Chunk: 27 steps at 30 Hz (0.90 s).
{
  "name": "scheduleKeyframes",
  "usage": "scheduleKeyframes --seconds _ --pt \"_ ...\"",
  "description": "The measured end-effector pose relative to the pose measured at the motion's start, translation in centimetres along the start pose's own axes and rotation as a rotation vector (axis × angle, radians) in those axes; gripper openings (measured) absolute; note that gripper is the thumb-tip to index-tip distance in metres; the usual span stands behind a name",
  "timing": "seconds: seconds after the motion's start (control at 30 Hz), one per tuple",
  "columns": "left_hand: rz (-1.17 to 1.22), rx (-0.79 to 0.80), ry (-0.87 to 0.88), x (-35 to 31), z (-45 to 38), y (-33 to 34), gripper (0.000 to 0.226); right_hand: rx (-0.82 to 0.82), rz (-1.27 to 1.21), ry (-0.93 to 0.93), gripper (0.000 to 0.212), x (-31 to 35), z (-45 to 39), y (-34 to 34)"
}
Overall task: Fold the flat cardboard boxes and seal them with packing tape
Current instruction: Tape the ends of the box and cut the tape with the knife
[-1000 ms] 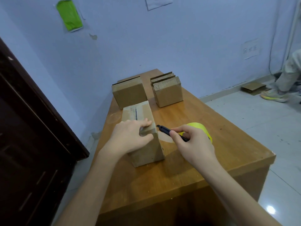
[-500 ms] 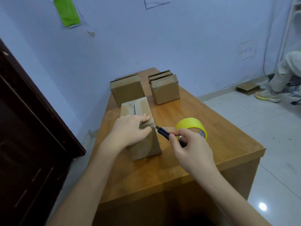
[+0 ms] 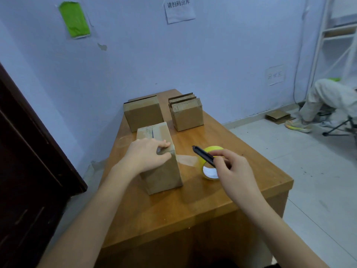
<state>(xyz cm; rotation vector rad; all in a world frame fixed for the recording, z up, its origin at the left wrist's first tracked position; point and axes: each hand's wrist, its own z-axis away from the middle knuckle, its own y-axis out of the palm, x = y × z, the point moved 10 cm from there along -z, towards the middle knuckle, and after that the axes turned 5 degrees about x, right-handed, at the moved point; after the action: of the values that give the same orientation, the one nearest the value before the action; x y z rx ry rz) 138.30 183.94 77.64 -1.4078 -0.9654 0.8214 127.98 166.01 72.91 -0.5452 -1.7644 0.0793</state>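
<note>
A folded cardboard box stands on the wooden table, with clear tape along its top. My left hand presses down on the box's near top edge, fingers over the tape end. A strip of clear tape stretches from that edge to the yellow tape roll lying just right of the box. My right hand grips a black cutter whose tip points up and left, above the strip and clear of the box.
A finished box and a stack of flat cardboard boxes stand at the table's far end. A dark cabinet lies to the left. A seated person's legs and cardboard scraps are on the floor at right.
My right hand with the cutter has drawn back right, away from the box edge. The tape roll now lies clearly exposed with the strip stretched out. My left hand has stayed on the box.
</note>
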Motion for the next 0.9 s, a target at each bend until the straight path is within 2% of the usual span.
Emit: scheduleKeyframes --seconds 0.17,0.37,0.5,0.77,0.9 --pt "-0.017 -0.019 -0.013 -0.2 0.3 -0.1 0.046 -0.11 -0.199 -0.026 0.032 -1.5 -3.1 -3.3" --pt "-0.003 -0.05 -0.001 -0.2 0.2 0.1 0.047 -0.154 -0.078 -0.012 0.019 -5.3 -5.4 -5.5" --pt "-0.02 -0.064 -0.012 0.2 0.0 0.3 0.046 -0.121 0.134 0.067 0.023 -9.2 -5.8 -5.4" --pt "-0.03 -0.092 -0.031 0.6 0.1 0.4 0.049 -0.149 0.462 0.23 0.009 -13.6 -6.5 -4.8" --pt "-0.019 -0.101 -0.034 0.6 0.2 0.5 0.049 -0.091 0.75 0.279 0.023 -14.3 -6.3 -3.8"
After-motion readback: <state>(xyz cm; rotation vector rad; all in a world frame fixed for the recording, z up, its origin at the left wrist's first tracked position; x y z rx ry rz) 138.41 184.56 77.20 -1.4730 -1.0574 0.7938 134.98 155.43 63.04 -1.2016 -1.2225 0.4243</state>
